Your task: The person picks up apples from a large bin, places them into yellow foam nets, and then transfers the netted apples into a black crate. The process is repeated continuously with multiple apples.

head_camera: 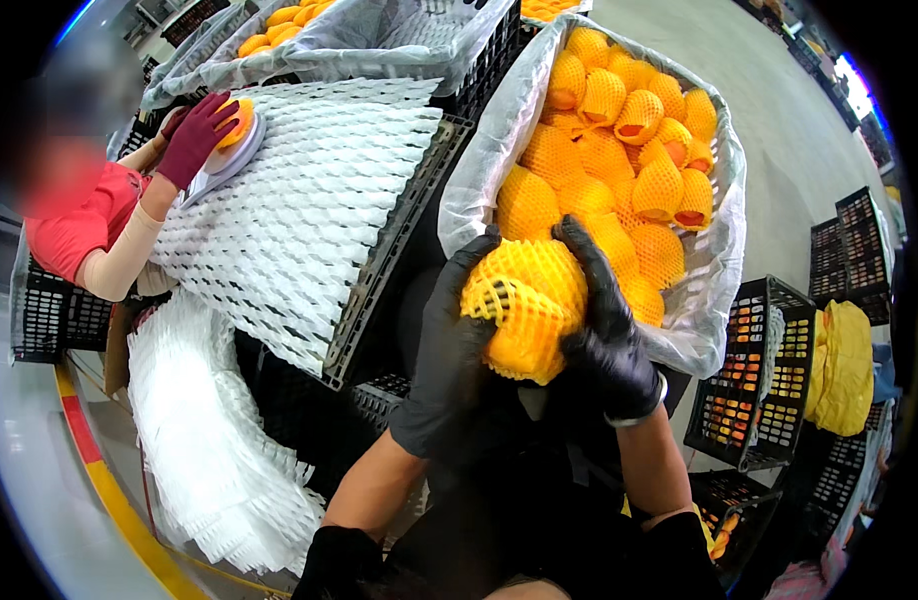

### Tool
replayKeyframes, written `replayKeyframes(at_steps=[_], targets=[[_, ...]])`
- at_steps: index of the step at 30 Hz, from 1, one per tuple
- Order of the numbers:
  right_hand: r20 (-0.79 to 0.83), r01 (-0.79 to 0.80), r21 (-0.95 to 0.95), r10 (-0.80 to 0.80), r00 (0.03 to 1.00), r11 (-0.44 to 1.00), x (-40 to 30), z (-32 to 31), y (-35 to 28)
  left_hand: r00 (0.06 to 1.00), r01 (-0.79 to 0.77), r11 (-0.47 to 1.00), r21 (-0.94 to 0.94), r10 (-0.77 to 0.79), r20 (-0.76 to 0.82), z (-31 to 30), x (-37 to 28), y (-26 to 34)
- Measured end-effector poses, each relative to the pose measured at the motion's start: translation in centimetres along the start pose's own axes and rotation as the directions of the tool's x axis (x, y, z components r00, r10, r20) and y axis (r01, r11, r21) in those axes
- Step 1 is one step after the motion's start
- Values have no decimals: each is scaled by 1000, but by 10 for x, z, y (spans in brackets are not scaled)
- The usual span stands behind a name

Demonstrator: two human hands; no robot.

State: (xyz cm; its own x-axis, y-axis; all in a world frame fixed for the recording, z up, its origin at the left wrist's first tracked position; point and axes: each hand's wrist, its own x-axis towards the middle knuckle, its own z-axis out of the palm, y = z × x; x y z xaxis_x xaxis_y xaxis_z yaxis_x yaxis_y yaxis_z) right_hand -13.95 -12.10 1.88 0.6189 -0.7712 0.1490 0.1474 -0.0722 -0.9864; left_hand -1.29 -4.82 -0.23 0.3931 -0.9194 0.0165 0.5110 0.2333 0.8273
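Between my left hand (455,330) and my right hand (609,330), both in black gloves, is a large round piece in yellow-orange foam netting (537,300), probably a fruit. My left fingers hold its left side, and my right hand cups its right side. Just beyond my hands stands a crate with a white cloth-like liner (470,184), filled with orange foam net sleeves (564,157). Some sleeves have openings with orange-red fruit inside. What lies under the top ones is hidden.
White foam netting (301,195) covers a black crate surface at left, where a co-worker in maroon gloves (192,142) handles fruit on a scale (234,154). Stacked white foam sleeves (188,420) hang at lower left. Black crates (751,375) stand right; lined crates (339,60) behind.
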Motion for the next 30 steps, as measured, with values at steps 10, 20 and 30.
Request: replayKeyframes(at_steps=[10, 20, 30], targets=[[42, 377, -581, -436, 899, 721, -3, 19, 14, 985, -4, 1000, 3, 5, -174, -13, -13, 9], [-106, 253, -404, -320, 942, 879, 15, 32, 26, 931, 260, 902, -345, -330, -159, -18, -24, 32], [115, -420, 497, 422, 899, 759, -27, 36, 19, 885, 260, 778, -572, -429, -182, -33, -26, 37]])
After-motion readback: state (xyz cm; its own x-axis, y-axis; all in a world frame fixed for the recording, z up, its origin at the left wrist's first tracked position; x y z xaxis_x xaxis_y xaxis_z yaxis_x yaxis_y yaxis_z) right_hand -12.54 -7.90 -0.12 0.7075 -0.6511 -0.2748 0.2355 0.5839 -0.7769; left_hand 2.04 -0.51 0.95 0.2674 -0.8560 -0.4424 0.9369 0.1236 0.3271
